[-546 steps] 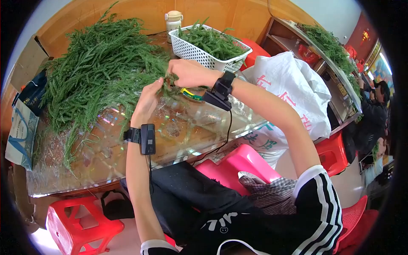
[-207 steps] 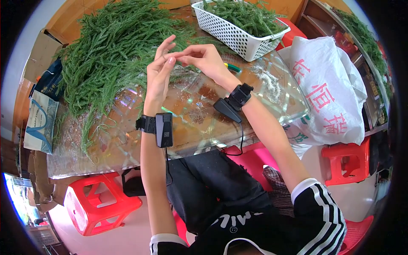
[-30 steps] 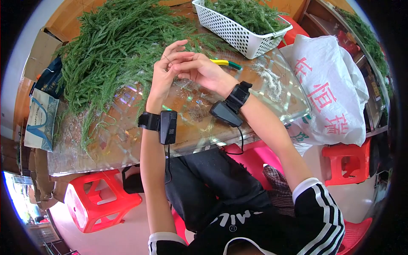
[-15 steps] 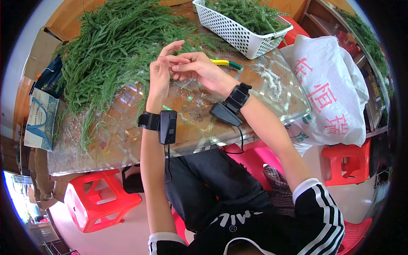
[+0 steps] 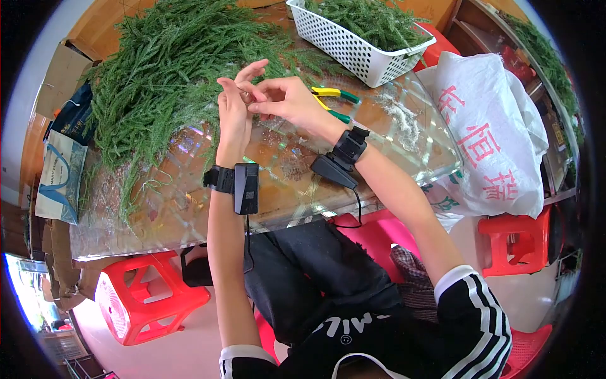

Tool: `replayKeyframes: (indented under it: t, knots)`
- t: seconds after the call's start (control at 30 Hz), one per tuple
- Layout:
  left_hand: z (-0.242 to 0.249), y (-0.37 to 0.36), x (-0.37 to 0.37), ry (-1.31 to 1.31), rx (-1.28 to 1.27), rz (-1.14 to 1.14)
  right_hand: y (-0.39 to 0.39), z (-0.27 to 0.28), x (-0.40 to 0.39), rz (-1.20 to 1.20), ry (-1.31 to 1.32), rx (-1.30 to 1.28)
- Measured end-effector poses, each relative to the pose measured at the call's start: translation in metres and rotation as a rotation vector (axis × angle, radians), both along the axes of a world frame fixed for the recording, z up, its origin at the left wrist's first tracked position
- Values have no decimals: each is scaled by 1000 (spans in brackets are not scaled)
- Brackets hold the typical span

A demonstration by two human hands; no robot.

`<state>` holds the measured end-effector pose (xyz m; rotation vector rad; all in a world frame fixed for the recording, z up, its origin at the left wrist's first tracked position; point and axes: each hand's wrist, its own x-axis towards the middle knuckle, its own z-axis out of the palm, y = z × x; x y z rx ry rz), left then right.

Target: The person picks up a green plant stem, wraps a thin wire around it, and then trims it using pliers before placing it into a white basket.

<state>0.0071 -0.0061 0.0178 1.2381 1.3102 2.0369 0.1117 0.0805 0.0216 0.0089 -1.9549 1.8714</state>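
Over the table, my left hand (image 5: 234, 107) is raised with its fingers spread apart. My right hand (image 5: 291, 104) meets it from the right, thumb and forefinger pinched together against the left fingers. What is in that pinch, if anything, is too small to make out. Just behind the right hand lie pliers with yellow and green handles (image 5: 349, 97), partly covered by it. A large heap of green artificial pine sprigs (image 5: 164, 76) spreads behind and to the left of my hands.
A white perforated basket (image 5: 379, 72) of sprigs stands at the back right of the table (image 5: 284, 202). White powder (image 5: 404, 123) lies near it. A white sack (image 5: 486, 132) bulges at the right edge. Red stools (image 5: 148, 297) stand on the floor; a paper bag (image 5: 61, 180) is at left.
My left fingers have opened out more and shifted slightly left. The right fingers have drawn into a tighter pinch, and more of the pliers shows behind the right hand.
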Motion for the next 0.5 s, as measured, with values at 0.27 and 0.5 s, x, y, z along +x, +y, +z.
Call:
replayKeyframes:
  t: [0.27, 0.5]
  knots:
    - [-2, 2, 1, -107, 38, -49, -4, -3, -1, -206, 41, 239]
    - [1, 3, 4, -150, -28, -53, -2, -7, -5, -251, 13, 206]
